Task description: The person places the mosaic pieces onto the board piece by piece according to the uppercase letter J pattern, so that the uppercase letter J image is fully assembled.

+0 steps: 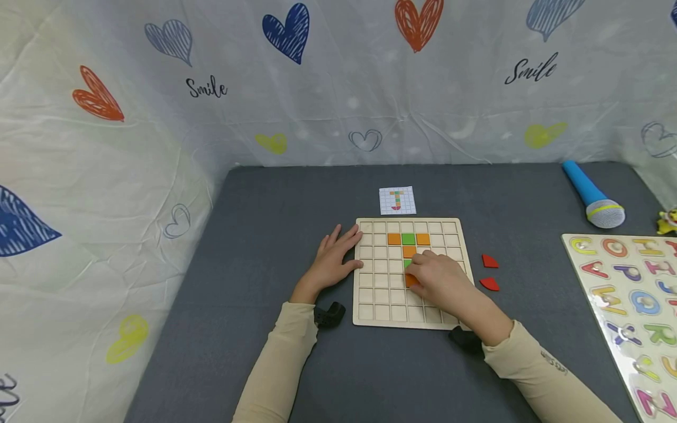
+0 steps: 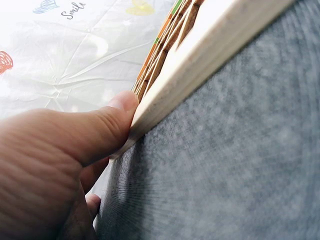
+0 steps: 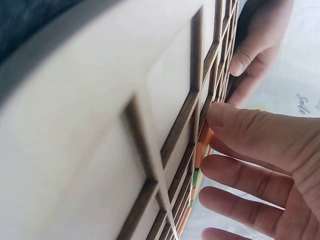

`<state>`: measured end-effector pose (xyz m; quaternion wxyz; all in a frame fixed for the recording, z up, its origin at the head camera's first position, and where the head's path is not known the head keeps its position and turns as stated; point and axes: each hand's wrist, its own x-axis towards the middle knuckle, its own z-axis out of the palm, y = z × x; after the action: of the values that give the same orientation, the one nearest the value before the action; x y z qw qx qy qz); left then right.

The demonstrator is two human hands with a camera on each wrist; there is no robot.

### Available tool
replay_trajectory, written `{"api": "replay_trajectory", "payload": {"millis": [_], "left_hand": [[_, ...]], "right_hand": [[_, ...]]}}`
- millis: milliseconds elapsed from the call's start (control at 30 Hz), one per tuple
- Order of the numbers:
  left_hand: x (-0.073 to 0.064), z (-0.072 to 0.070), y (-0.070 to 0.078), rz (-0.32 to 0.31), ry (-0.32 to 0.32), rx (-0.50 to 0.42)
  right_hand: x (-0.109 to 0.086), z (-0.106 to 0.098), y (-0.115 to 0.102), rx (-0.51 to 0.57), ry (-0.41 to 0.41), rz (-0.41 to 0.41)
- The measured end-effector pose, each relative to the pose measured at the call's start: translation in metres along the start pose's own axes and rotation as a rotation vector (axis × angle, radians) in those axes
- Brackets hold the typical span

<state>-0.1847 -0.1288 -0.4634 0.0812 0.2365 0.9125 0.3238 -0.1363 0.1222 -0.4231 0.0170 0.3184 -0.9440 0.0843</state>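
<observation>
A wooden grid board lies on the dark table. My left hand rests at its left edge, fingers extended; the thumb touches the rim in the left wrist view. My right hand is over the grid, thumb and index finger pinching an orange square tile at a cell of the middle column. Above it in that column are a green tile, partly hidden by the fingers, and an orange tile. The top row holds a green tile between two orange ones.
Two red quarter-round pieces lie right of the board. Behind it is a pattern card showing a coloured J shape. Farther right are a blue toy microphone, an alphabet puzzle board and a small yellow figure.
</observation>
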Motion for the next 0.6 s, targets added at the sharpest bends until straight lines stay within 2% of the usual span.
{"api": "replay_trajectory", "payload": {"millis": [367, 600], "left_hand": [[0.000, 0.000, 0.000, -0.010, -0.001, 0.008], [0.000, 0.000, 0.000, -0.008, -0.001, 0.002]], "right_hand": [[-0.009, -0.011, 0.010, 0.020, 0.031, 0.036], [-0.031, -0.026, 0.038, 0.031, 0.044, 0.152]]}}
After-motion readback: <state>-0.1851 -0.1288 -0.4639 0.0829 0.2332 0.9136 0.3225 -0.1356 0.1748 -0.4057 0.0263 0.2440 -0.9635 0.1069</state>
